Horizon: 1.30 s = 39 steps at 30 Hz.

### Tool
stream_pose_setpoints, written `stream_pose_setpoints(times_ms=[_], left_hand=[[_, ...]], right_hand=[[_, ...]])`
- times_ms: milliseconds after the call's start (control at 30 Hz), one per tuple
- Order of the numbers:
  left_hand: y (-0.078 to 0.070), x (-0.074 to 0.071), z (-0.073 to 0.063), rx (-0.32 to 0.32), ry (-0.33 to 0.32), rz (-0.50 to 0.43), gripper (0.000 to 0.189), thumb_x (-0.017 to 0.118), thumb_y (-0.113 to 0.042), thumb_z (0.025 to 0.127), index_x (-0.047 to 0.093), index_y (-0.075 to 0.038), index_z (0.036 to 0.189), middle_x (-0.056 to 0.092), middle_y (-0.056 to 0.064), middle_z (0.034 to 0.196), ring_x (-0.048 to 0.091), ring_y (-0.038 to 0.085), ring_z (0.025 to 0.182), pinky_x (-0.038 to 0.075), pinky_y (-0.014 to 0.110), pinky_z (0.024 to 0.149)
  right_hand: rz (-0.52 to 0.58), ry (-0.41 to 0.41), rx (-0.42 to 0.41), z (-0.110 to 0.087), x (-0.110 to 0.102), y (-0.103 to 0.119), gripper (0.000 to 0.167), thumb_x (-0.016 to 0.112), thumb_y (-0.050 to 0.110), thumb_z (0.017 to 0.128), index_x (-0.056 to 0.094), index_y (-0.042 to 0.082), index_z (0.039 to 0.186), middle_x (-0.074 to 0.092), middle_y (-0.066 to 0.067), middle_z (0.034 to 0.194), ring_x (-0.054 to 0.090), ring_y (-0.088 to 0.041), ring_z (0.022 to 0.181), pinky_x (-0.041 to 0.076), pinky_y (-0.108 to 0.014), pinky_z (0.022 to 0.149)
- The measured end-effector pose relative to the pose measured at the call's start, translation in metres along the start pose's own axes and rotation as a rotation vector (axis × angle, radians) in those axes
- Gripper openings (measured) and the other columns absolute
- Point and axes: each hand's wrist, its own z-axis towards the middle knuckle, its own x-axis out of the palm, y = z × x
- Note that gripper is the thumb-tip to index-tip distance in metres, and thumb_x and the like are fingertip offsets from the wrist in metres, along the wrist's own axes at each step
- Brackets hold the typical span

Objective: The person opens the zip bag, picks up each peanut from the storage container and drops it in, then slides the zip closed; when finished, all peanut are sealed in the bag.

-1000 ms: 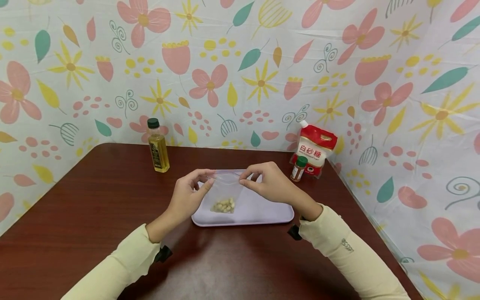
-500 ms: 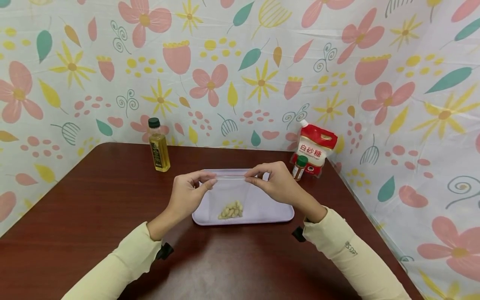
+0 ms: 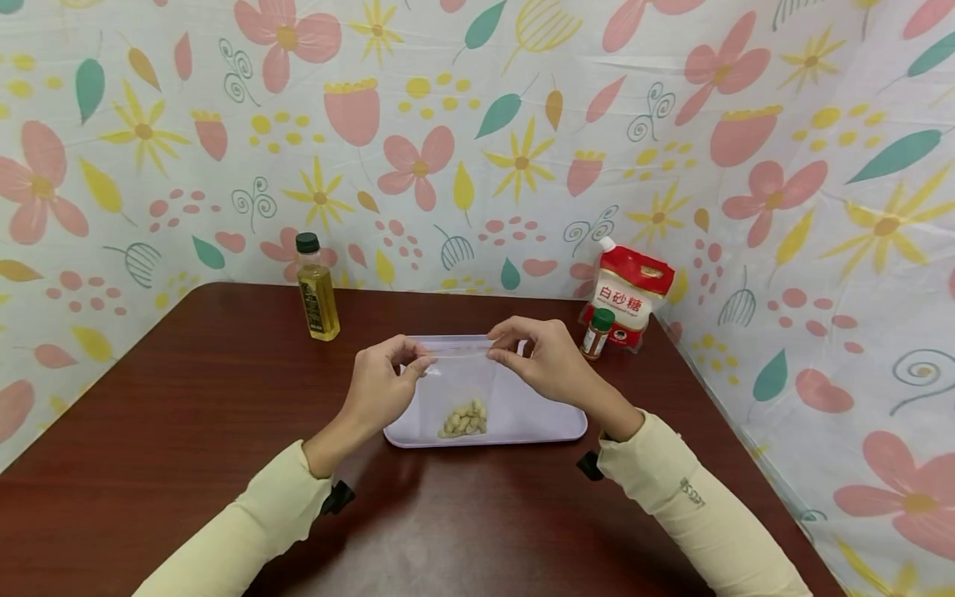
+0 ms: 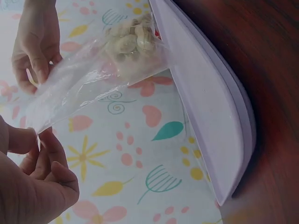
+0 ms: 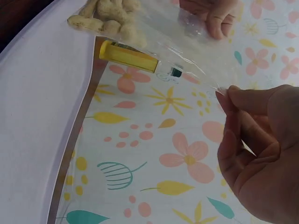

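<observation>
A clear plastic bag [image 4: 77,88] hangs between my two hands over the lilac tray [image 3: 537,419]. In its bottom lie several unshelled peanuts [image 3: 466,419], seen close up as peanuts [image 5: 112,16] in the right wrist view. My left hand [image 3: 380,381] pinches the left corner of the bag's top edge between thumb and fingers. At the opposite corner my right hand [image 3: 545,361] pinches the same edge. The top edge is stretched straight between them. Whether the bag's mouth is sealed I cannot tell.
An oil bottle [image 3: 318,303] with a dark green cap stands at the back left of the brown table [image 3: 224,390]. A red and white sugar bag [image 3: 630,290] and a small green-capped jar [image 3: 595,336] stand at the back right. Behind them hangs a flowered cloth [image 3: 477,207].
The bag's top edge went from slack to taut as my right hand moved slightly right. The peanuts have swung right and a little lower. Both hands keep their pinch.
</observation>
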Motion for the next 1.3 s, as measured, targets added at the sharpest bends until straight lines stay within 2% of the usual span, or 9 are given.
stream_pose_setpoints(times_ms=[167,300,433,533,633,933,1133,1300], left_hand=[[-0.006,0.005,0.002,0.001,-0.017,-0.025,0.009,0.075,-0.004,0.087,0.070,-0.008,0.081,0.067,0.000,0.068,0.054,0.011,0.057,0.038,0.024,0.052],[-0.006,0.009,0.002,0.042,-0.028,-0.039,0.009,0.075,-0.002,0.085,0.070,-0.007,0.080,0.067,0.002,0.067,0.055,0.011,0.056,0.039,0.024,0.051],[-0.006,0.011,0.001,0.071,-0.040,-0.047,0.011,0.075,0.001,0.084,0.070,-0.006,0.077,0.066,0.002,0.066,0.053,0.011,0.053,0.039,0.025,0.050],[-0.005,0.011,0.001,0.089,-0.040,-0.052,0.011,0.074,0.002,0.084,0.070,-0.006,0.077,0.066,0.003,0.066,0.052,0.011,0.053,0.039,0.026,0.051],[-0.004,0.011,0.002,0.102,-0.041,-0.046,0.010,0.075,0.000,0.085,0.070,-0.006,0.078,0.066,0.001,0.067,0.053,0.009,0.055,0.041,0.027,0.053],[-0.003,0.010,0.002,0.114,0.006,-0.042,0.006,0.072,-0.006,0.088,0.073,-0.004,0.082,0.068,0.000,0.073,0.059,0.010,0.063,0.044,0.030,0.057],[-0.003,0.013,0.002,0.128,-0.025,-0.035,0.005,0.073,0.000,0.085,0.074,-0.005,0.082,0.069,0.002,0.072,0.058,0.011,0.063,0.045,0.030,0.058],[-0.006,0.016,0.002,0.130,-0.038,-0.029,0.006,0.071,0.002,0.084,0.072,-0.003,0.081,0.069,0.003,0.073,0.060,0.013,0.065,0.044,0.031,0.058]], right_hand=[[-0.013,0.059,0.026,0.005,0.004,0.001,0.019,0.076,0.015,0.088,0.072,0.014,0.105,0.068,0.008,0.088,0.060,-0.009,0.081,0.046,-0.029,0.057],[-0.001,0.084,-0.023,0.011,0.014,0.007,0.022,0.079,0.017,0.085,0.072,0.012,0.106,0.069,0.006,0.094,0.060,-0.010,0.087,0.048,-0.032,0.068],[0.034,0.122,-0.078,0.020,0.025,0.013,0.013,0.078,0.014,0.086,0.073,0.011,0.098,0.070,0.005,0.093,0.060,-0.010,0.086,0.050,-0.030,0.078],[0.047,0.135,-0.091,0.023,0.028,0.016,0.006,0.077,0.010,0.087,0.073,0.012,0.090,0.068,0.006,0.086,0.060,-0.009,0.083,0.050,-0.029,0.075],[0.052,0.139,-0.092,0.025,0.028,0.018,0.006,0.076,0.008,0.087,0.072,0.013,0.086,0.067,0.006,0.083,0.059,-0.010,0.081,0.049,-0.029,0.073],[0.103,0.186,-0.042,0.026,0.028,0.018,0.006,0.072,0.008,0.091,0.069,0.012,0.087,0.066,0.005,0.084,0.058,-0.010,0.082,0.049,-0.031,0.074],[0.101,0.208,-0.028,0.025,0.030,0.018,0.005,0.069,0.010,0.093,0.068,0.012,0.088,0.065,0.005,0.085,0.056,-0.011,0.082,0.048,-0.033,0.068],[0.082,0.224,-0.017,0.025,0.030,0.020,0.007,0.067,0.009,0.094,0.066,0.011,0.088,0.063,0.005,0.084,0.055,-0.012,0.081,0.048,-0.033,0.072]])
